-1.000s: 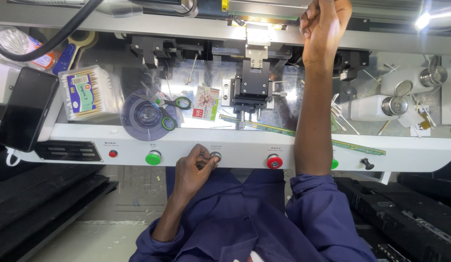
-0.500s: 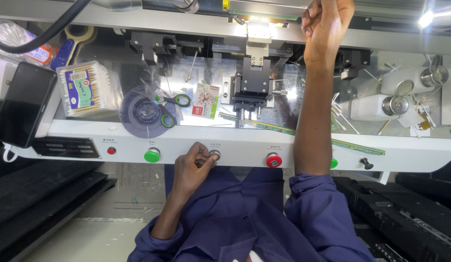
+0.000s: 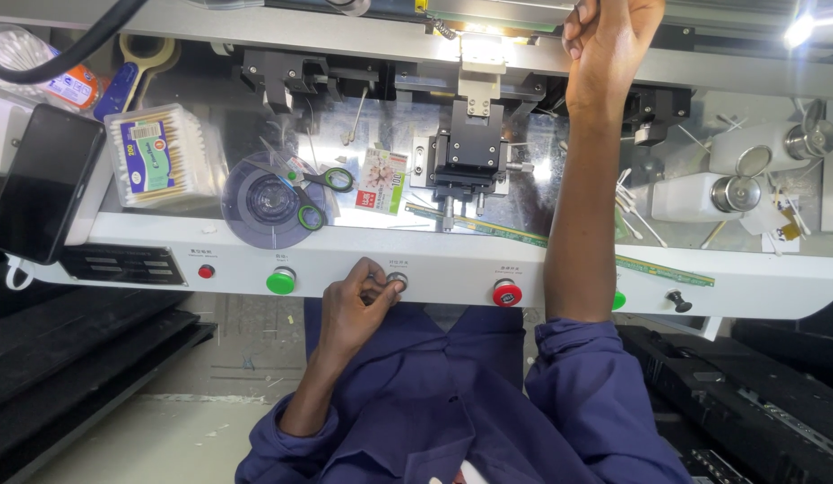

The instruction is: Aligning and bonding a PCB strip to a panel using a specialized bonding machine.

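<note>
My left hand [image 3: 355,309] rests on the white front panel [image 3: 452,269] of a bench machine, its fingertips pinched around a small silver knob [image 3: 398,281]. A green push button [image 3: 280,280] lies left of that hand and a red one [image 3: 505,292] to its right. My right hand [image 3: 609,40] reaches far across the machine, fingers curled over the grey top rail [image 3: 363,36]. Below the rail, between my two arms, sits a black clamp head [image 3: 471,152] over a shiny plate. A long thin green strip [image 3: 524,237] lies under it.
A box of cotton swabs [image 3: 156,157], a round clear tape reel [image 3: 271,202] and green-handled scissors [image 3: 318,184] sit at the left. A dark phone [image 3: 40,184] leans at the far left. Two white bottles with metal caps [image 3: 748,175] stand at the right. Black trays [image 3: 67,350] lie below.
Both hands stay where they were, the left on the knob, the right on the rail. Only the view shifts slightly.
</note>
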